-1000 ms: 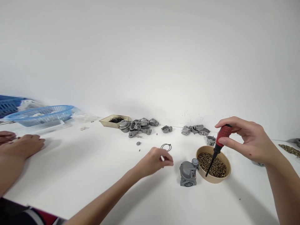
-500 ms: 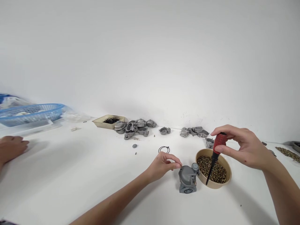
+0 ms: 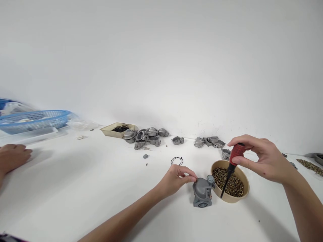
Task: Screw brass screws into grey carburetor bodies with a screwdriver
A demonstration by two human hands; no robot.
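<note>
A grey carburetor (image 3: 202, 192) stands on the white table, a round cap at its upper right. My left hand (image 3: 178, 179) reaches its upper left corner, thumb and forefinger pinched together; whatever lies between the fingertips is too small to make out. In my right hand (image 3: 262, 159) is a screwdriver (image 3: 236, 158) with a red and black handle, its shaft slanting down to the left. The screwdriver's tip appears in front of the near left rim of a tan bowl (image 3: 246, 193), which is full of brass-coloured screws (image 3: 234, 185). Behind my left hand lie thin black rubber rings (image 3: 177, 161).
Grey metal float bowls (image 3: 152, 132) are piled by the wall, beside a tray (image 3: 111, 133) of black rings. More grey castings (image 3: 210, 141) lie behind the tan bowl. At the left are a blue basket (image 3: 58, 117) and another person's hand (image 3: 15, 156). Brass parts (image 3: 309, 165) lie far right.
The left fingertips have shifted slightly at the carburetor's corner. The screwdriver's tip has drifted a little left. Otherwise the scene looks the same, with a slight shift of the view.
</note>
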